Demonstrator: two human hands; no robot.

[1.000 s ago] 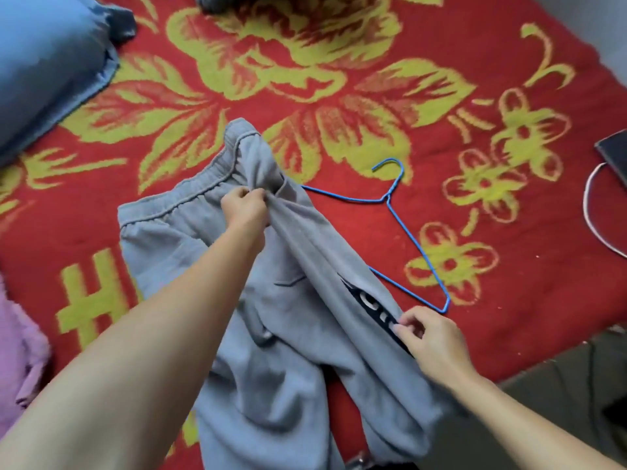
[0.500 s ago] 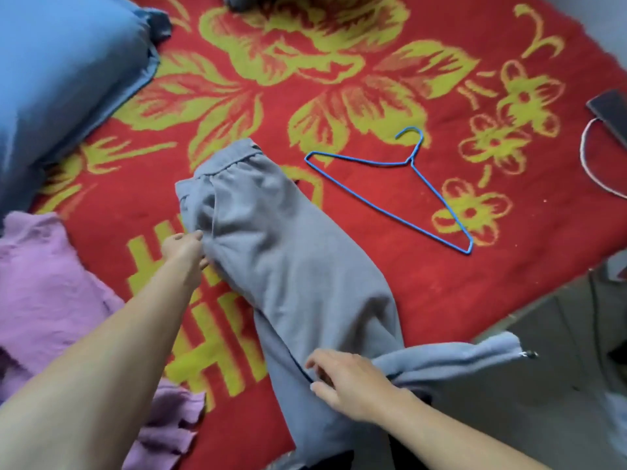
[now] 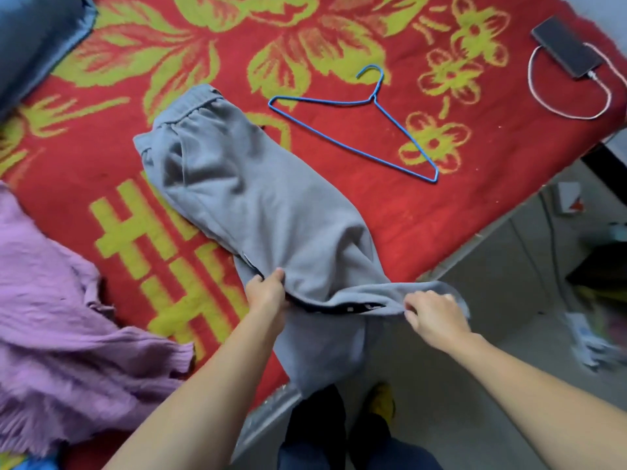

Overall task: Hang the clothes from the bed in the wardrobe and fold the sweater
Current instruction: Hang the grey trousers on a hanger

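Red blanket (image 3: 424, 225) with a yellow-green flower and character pattern fills most of the view. Blue pillow (image 3: 34, 39) lies at the top left corner, resting on the blanket. Dark phone (image 3: 565, 45) lies flat, screen up, at the top right near the blanket edge. White charging cable (image 3: 573, 116) is plugged into the phone's lower end and loops on the blanket just beside it. Grey floor (image 3: 492, 300) shows at the lower right. Small white box (image 3: 568, 201) sits on the floor. Blurry white power strip (image 3: 583, 330) lies near the right edge, details unclear.
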